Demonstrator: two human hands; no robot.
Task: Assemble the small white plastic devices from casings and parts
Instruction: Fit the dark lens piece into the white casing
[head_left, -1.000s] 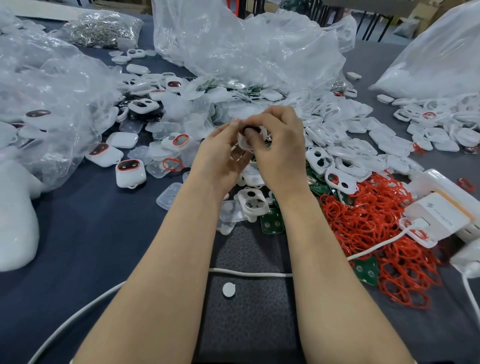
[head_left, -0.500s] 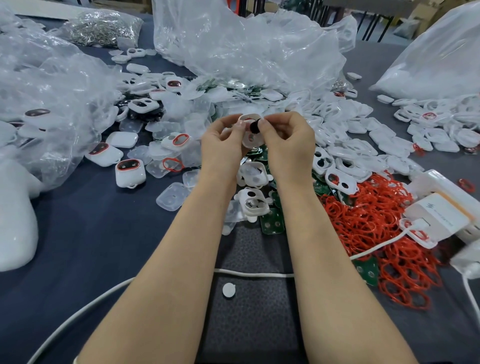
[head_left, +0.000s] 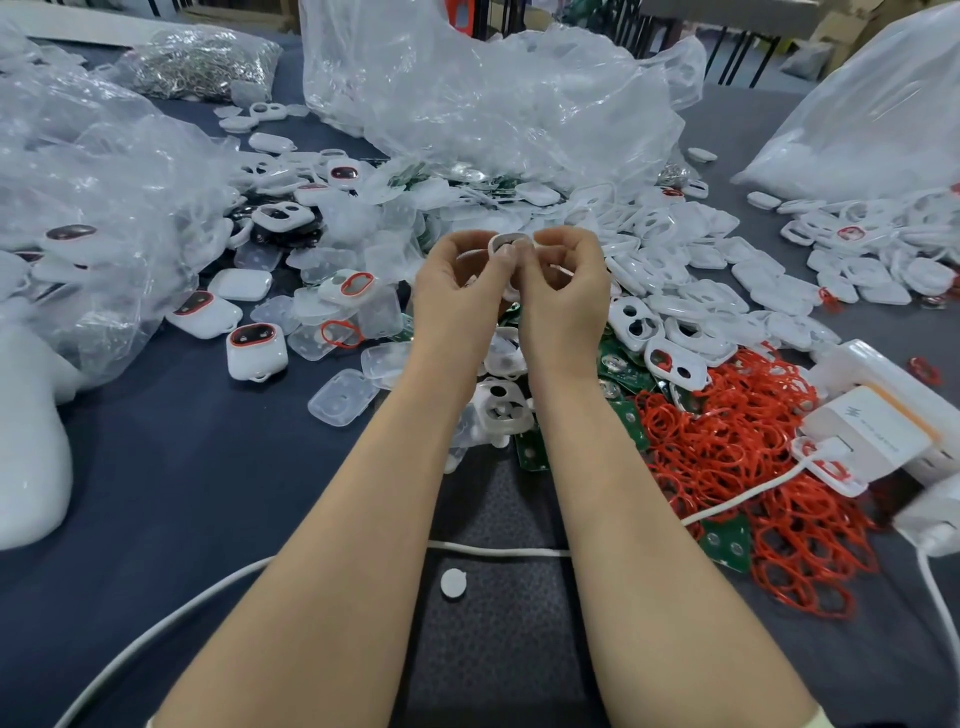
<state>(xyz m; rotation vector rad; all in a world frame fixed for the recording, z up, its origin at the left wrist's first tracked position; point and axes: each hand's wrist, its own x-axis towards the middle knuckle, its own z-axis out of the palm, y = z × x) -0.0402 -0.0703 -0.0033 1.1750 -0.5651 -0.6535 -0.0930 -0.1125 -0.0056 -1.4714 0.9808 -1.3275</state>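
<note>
Pinching white casing (head_left: 506, 245) from both sides with left hand (head_left: 457, 296) and right hand (head_left: 566, 301): thumb and forefinger tips curled tight on its edges, other fingers folded. Held up in the air above the parts pile, mid-table. Versus 0.5 s ago: raised slightly, tilted more edge-on, dark spot at the fingertips no longer showing.

Working over dark blue-grey table (head_left: 156, 493). Darker textured mat (head_left: 493, 675) at near edge, crossed by white cable (head_left: 498, 550), small white disc (head_left: 453, 583) lying on it. Right of the arms: heap of red rings (head_left: 727, 447) over green circuit boards (head_left: 618, 371), white box with orange stripe (head_left: 867, 431) beside them. Beyond the hands: loose white casings (head_left: 691, 270). Left: white units with red-rimmed dark windows (head_left: 257, 345). Clear plastic bags (head_left: 493, 104) along back and left, dark frame legs (head_left: 737, 52) behind.

Can't tell what sits inside the held casing: covered by fingers, blurred. Cable cut off at right and bottom edges.
</note>
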